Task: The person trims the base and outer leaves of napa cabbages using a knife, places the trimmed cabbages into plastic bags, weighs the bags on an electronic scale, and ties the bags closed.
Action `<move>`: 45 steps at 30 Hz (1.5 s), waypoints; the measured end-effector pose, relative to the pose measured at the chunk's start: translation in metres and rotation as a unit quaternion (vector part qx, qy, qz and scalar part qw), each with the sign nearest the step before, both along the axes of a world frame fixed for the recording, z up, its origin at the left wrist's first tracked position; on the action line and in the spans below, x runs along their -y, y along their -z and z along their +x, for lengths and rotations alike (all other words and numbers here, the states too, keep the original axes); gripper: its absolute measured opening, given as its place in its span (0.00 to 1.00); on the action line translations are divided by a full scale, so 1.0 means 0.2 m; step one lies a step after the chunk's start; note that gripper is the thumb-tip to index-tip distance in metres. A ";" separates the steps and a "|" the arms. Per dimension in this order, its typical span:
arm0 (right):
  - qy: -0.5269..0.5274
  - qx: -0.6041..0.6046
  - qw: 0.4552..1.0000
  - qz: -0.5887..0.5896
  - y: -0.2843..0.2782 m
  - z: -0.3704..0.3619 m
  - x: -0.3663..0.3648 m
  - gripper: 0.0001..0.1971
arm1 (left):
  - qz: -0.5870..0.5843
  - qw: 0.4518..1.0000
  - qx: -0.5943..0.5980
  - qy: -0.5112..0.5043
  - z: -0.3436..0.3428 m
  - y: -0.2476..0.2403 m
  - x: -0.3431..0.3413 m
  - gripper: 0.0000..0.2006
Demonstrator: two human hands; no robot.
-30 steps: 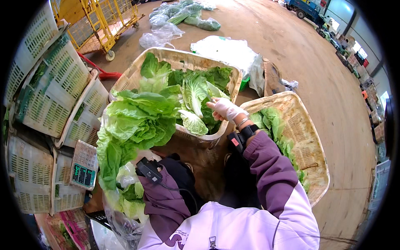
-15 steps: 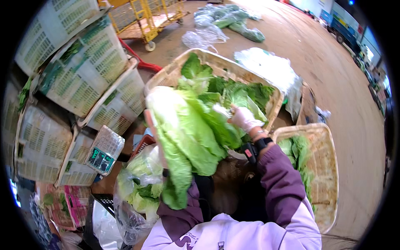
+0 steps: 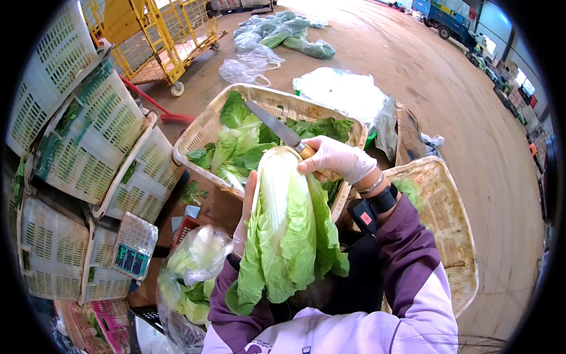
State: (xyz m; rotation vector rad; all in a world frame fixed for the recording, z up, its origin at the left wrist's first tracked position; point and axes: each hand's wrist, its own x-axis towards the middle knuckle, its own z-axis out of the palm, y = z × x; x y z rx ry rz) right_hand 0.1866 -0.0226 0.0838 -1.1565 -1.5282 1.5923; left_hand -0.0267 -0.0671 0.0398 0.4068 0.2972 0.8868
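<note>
A long head of Chinese cabbage [image 3: 283,230] stands in front of my body, its cut base up and green leaf tips hanging down. My left hand [image 3: 246,209], gloved, supports it along the left side; most of its fingers are hidden behind the leaves. In a thin white glove, my right hand [image 3: 339,158] grips a knife [image 3: 277,125] by its wooden handle, right beside the cabbage's base. The blade points up and to the left. Beyond the cabbage, a cream plastic crate [image 3: 203,127] holds loose green leaves [image 3: 239,150].
Stacked white crates [image 3: 88,135] rise at the left, a digital scale [image 3: 134,245] beside them. Bagged cabbage [image 3: 200,253] sits at my lower left, another cream crate [image 3: 451,236] at my right. Farther off are a yellow cage trolley [image 3: 168,47] and bagged greens [image 3: 283,32].
My right hand has come back from the leaves in the crate to the cabbage base, and the knife now shows. The cabbage has turned from slanting to upright, base up.
</note>
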 end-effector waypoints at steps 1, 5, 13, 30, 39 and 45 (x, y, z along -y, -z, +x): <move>-0.007 -0.015 1.000 -0.013 0.00 0.01 -0.01 0.21 | -0.008 1.000 -0.005 0.006 0.01 -0.02 0.01 0.33; 0.047 0.041 0.998 -0.019 -0.01 0.04 -0.05 0.20 | -0.061 0.996 -0.052 0.040 -0.01 -0.20 0.03 0.33; -0.131 0.242 0.954 0.117 -0.17 0.03 -0.08 0.29 | 0.248 0.951 -0.184 -0.001 0.06 0.19 -0.15 0.34; 0.115 0.332 0.863 0.364 0.04 0.08 -0.48 0.28 | 0.154 0.981 -0.112 0.032 -0.08 0.05 -0.15 0.42; -0.012 0.138 0.984 0.116 -0.07 -0.12 -0.01 0.27 | 0.119 0.984 -0.132 0.000 -0.08 0.12 -0.18 0.40; 0.031 0.316 0.930 0.184 -0.10 -0.13 -0.03 0.29 | 0.261 0.926 -0.259 -0.081 -0.05 0.05 -0.24 0.39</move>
